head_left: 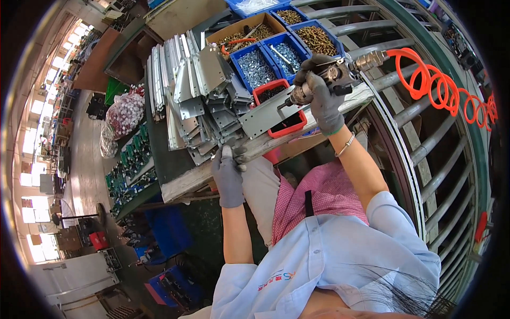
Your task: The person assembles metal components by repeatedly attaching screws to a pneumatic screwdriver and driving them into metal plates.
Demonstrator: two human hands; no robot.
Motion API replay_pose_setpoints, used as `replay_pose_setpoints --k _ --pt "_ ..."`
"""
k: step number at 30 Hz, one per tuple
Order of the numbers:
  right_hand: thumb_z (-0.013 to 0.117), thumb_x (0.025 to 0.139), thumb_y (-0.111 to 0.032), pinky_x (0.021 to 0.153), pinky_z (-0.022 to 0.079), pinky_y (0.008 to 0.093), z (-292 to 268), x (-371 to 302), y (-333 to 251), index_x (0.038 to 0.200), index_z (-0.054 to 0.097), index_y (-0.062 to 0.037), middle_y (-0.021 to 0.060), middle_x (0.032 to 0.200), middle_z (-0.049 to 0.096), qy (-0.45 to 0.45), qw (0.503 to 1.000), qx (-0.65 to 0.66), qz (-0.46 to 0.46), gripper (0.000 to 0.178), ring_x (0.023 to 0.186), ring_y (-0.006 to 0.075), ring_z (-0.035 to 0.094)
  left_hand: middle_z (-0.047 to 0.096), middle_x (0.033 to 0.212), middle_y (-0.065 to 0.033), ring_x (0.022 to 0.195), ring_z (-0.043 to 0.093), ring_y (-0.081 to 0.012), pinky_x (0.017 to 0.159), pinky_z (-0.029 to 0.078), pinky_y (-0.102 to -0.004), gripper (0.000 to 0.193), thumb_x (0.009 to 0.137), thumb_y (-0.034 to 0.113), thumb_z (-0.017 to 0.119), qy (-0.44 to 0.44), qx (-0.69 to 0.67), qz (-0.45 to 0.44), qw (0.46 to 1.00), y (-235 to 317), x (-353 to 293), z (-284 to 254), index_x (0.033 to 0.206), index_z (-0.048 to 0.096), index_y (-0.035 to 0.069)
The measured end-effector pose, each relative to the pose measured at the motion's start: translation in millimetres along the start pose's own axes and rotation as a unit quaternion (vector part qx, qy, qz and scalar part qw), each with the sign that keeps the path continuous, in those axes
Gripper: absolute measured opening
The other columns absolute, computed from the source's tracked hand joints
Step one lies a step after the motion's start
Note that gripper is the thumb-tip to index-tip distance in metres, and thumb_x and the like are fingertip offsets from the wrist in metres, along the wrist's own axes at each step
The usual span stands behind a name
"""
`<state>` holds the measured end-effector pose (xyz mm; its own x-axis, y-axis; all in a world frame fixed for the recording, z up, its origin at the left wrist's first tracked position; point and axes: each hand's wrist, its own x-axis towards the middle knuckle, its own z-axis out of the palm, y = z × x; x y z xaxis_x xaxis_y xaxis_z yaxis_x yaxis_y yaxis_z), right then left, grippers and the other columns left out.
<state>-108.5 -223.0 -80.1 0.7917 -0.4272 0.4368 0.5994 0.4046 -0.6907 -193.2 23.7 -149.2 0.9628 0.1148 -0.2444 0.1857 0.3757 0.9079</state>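
My right hand [323, 101], in a grey glove, is wrapped round a silver pneumatic hand tool [303, 94] joined to a coiled orange air hose [425, 85]. The tool's narrow nose points left, by the end of a flat metal plate [265, 118] that lies slanting over a red bin [289, 129]. Also gloved, my left hand [229, 173] is at the table's front edge, fingertips pressed together near the lower plates of the pile. Whatever they pinch, if anything, is too small to name. Many bent sheet-metal plates [194, 95] are heaped to the left of the red bin.
Blue bins [257, 66] of silver fasteners and a cardboard box [268, 21] of brass-coloured parts stand behind the plate. Metal rollers [430, 143] run along the right. Green circuit boards [133, 154] and a bag of small white-and-red parts [125, 117] sit at the left.
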Motion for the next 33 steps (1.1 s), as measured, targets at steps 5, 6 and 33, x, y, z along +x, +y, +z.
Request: replay_pose_setpoints --k 5,6,33 --pt "0.056 0.08 -0.004 0.054 0.051 0.0294 -8.4 4.4 12.0 0.1 0.054 0.0 0.0109 0.082 0.06 0.038 0.998 0.022 0.034 0.021 0.063 0.0156 0.059 0.062 0.107 -0.0175 0.09 0.063 -0.0209 0.069 0.054 -0.0274 0.03 0.093 0.01 0.046 -0.02 -0.112 -0.007 0.993 -12.1 5.8 10.5 0.118 0.053 -0.005" --pt "0.054 0.081 -0.005 0.05 0.05 0.0284 -18.9 5.6 16.9 0.102 0.053 -0.0011 0.0112 0.083 0.06 0.055 0.994 0.06 0.074 0.021 0.062 0.0154 0.059 0.06 0.111 -0.0194 0.096 0.062 -0.0241 0.075 0.055 -0.0293 0.03 0.093 0.006 0.045 -0.036 -0.127 -0.021 0.991 -11.6 6.4 8.9 0.118 0.051 -0.007" --pt "0.054 0.086 -0.01 0.074 0.05 0.0349 -27.5 -68.2 -57.0 0.124 0.043 -0.0054 0.0096 0.106 0.054 -0.022 0.971 0.225 0.084 0.04 0.087 0.019 0.056 0.065 0.089 -0.0089 0.074 0.064 -0.0126 0.059 0.052 -0.0181 0.023 0.092 0.017 0.056 -0.129 -0.132 -0.1 0.978 -19.9 -45.5 73.3 0.106 0.06 -0.001"
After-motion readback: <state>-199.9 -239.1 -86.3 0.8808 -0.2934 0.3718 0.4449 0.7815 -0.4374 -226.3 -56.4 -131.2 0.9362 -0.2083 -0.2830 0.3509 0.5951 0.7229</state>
